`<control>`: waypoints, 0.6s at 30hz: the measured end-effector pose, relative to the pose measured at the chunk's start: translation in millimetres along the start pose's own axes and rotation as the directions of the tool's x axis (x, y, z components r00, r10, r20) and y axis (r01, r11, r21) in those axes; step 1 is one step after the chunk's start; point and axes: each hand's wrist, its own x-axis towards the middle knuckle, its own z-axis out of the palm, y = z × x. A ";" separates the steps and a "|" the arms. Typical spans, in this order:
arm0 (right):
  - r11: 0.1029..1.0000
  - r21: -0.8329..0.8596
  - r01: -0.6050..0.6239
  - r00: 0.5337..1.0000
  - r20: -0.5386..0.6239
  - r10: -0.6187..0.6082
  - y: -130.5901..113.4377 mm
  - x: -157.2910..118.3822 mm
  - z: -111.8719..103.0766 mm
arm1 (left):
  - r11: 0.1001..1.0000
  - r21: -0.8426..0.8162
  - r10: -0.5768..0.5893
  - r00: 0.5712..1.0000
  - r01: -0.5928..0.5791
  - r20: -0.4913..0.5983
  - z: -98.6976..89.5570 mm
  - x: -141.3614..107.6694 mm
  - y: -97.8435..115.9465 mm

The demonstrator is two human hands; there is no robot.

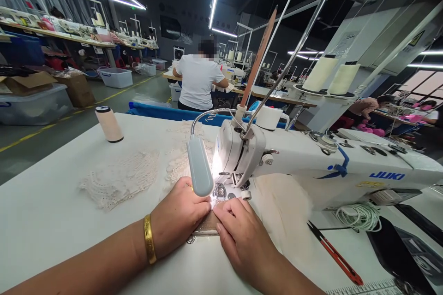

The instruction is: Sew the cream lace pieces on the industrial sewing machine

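Observation:
A white sewing machine (287, 152) reaches in from the right, its needle area brightly lit by a grey lamp (200, 166). My left hand (180, 212), with a gold bangle at the wrist, lies left of the presser foot, its fingers closed together near the needle. On the other side, my right hand (238, 230) rests with bent fingers just below the foot. Between the fingertips lies a small light brown piece (207, 225); whether either hand grips it is hard to make out. Pale sheer fabric (284, 207) spreads beneath the machine arm.
Lace pieces (121, 179) and a thread cone (109, 124) lie on the white table (44, 193) at left. Red-handled snips (335, 253), a cord coil (359, 217) and a ruler (370, 287) are at right. A person in white (198, 80) sits ahead.

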 end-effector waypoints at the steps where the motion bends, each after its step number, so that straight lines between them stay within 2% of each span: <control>1: 1.000 -0.001 -0.004 1.000 0.002 0.004 0.3 0.0 0.1 | 1.000 0.002 0.005 1.000 -0.005 -0.001 0.2 -0.3 0.1; 12: 0.998 -0.070 -0.004 1.000 0.020 0.006 -0.2 7.6 -1.2 | 1.000 0.017 0.009 1.000 -0.009 0.012 1.3 -0.2 -2.2; 18: 0.996 -0.087 -0.020 1.000 0.022 0.022 1.7 8.9 -0.6 | 0.998 0.064 -0.032 0.998 0.028 0.059 2.2 0.8 -6.5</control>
